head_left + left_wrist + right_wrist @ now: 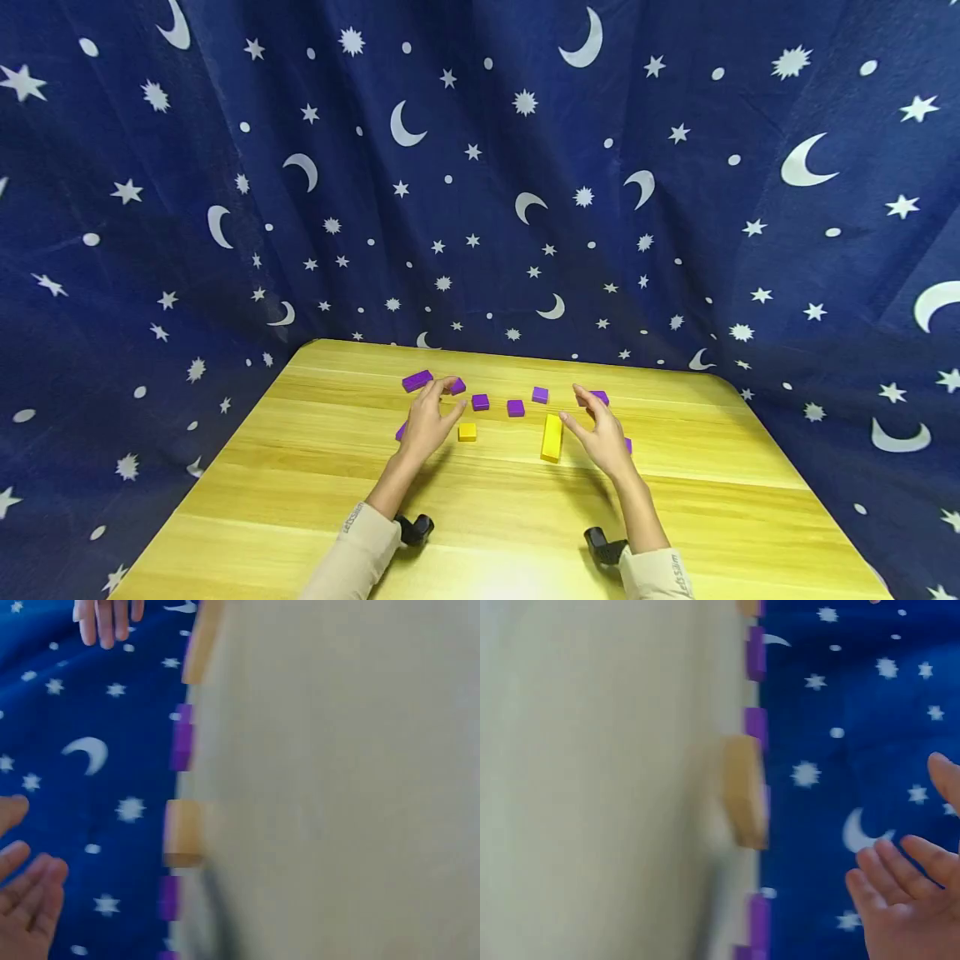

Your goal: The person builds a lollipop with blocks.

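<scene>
Across the table (487, 517), head view: noted long yellow block (551, 438) just left of right grip (602, 443), the nearer one; long axis running roughly away from camera. Saw both grips loosely spread, holding nothing, left grip (426, 423) beside small yellow block (467, 432). Found purple blocks (601, 397) partly hidden behind grips.

Left wrist view: saw long yellow block cut off at top.

Right wrist view: saw right grip apart from it, cut off by frame edge; could not identify dark blur (712, 900).
</scene>
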`<act>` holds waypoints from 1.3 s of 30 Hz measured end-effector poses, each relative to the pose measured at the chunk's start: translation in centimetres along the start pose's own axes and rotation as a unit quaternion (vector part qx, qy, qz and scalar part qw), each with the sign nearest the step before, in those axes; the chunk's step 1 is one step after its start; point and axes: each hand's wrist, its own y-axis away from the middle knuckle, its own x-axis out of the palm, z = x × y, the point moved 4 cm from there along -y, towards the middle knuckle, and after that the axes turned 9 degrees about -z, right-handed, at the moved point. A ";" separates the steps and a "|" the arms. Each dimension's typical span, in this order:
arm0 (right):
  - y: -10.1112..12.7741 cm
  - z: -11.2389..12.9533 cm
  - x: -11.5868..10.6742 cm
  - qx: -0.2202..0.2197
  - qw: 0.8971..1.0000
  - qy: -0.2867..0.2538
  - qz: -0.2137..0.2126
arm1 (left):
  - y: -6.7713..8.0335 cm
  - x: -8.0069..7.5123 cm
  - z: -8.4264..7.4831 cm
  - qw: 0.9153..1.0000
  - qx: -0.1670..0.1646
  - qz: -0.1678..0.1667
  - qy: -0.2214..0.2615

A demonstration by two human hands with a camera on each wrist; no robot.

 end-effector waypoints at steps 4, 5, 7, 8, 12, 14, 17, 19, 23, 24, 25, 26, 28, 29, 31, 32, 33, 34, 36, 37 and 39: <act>0.6 -1.9 2.2 0.049 0.995 -0.081 0.011 | 1.5 2.0 1.6 0.999 0.002 0.033 0.037; 0.7 -2.4 2.6 0.060 0.994 -0.092 0.017 | 1.9 2.3 2.0 0.998 -0.002 0.041 0.040; 0.9 -3.1 3.2 0.079 0.991 -0.103 0.027 | 2.5 2.8 2.7 0.997 -0.010 0.055 0.047; 1.0 -3.3 3.5 0.087 0.990 -0.102 0.033 | 2.8 2.9 2.9 0.996 -0.015 0.063 0.053; 1.4 -4.1 4.2 0.111 0.989 -0.075 0.061 | 3.5 3.3 4.0 0.994 -0.039 0.092 0.050; 1.6 -4.4 4.3 0.118 0.989 -0.050 0.074 | 3.7 3.3 4.3 0.992 -0.046 0.107 0.044; 1.8 -4.7 4.5 0.117 0.989 -0.004 0.094 | 3.9 3.4 4.7 0.991 -0.047 0.124 0.031; 1.9 -4.9 4.6 0.116 0.987 0.014 0.109 | 4.1 3.5 4.9 0.990 -0.047 0.134 0.024; 2.0 -5.3 4.9 0.109 0.985 0.039 0.131 | 4.4 3.7 5.4 0.987 -0.046 0.152 0.005; 2.1 -5.4 4.9 0.108 0.984 0.041 0.133 | 4.5 3.8 5.5 0.987 -0.047 0.156 0.001; 2.0 -5.4 4.9 0.104 0.984 0.043 0.134 | 4.5 3.9 5.6 0.986 -0.044 0.159 -0.004; 2.0 -5.4 4.9 0.101 0.985 0.047 0.135 | 4.5 3.9 5.6 0.986 -0.041 0.159 -0.006; 2.0 -5.4 4.9 0.096 0.985 0.049 0.137 | 4.6 3.9 5.7 0.986 -0.041 0.161 -0.010; 2.0 -5.4 4.9 0.091 0.985 0.050 0.137 | 4.6 4.0 5.7 0.986 -0.039 0.160 -0.011; 2.0 -5.5 4.9 0.090 0.985 0.052 0.136 | 4.6 3.9 5.6 0.987 -0.034 0.155 -0.008; 2.0 -5.5 4.9 0.089 0.986 0.054 0.134 | 4.6 3.9 5.6 0.988 -0.031 0.153 -0.006; 2.0 -5.5 4.9 0.086 0.986 0.058 0.132 | 4.6 3.9 5.6 0.988 -0.028 0.150 -0.005; 2.0 -5.5 4.9 0.083 0.986 0.062 0.129 | 4.6 3.9 5.6 0.989 -0.025 0.147 -0.005; 2.1 -5.5 4.9 0.078 0.987 0.069 0.122 | 4.5 3.9 5.6 0.990 -0.019 0.140 -0.002; 2.2 -5.4 5.0 0.076 0.987 0.072 0.119 | 4.5 3.8 5.6 0.990 -0.017 0.138 -0.002; 2.5 -5.1 5.1 0.069 0.988 0.072 0.116 | 4.6 3.8 5.7 0.991 -0.021 0.134 0.000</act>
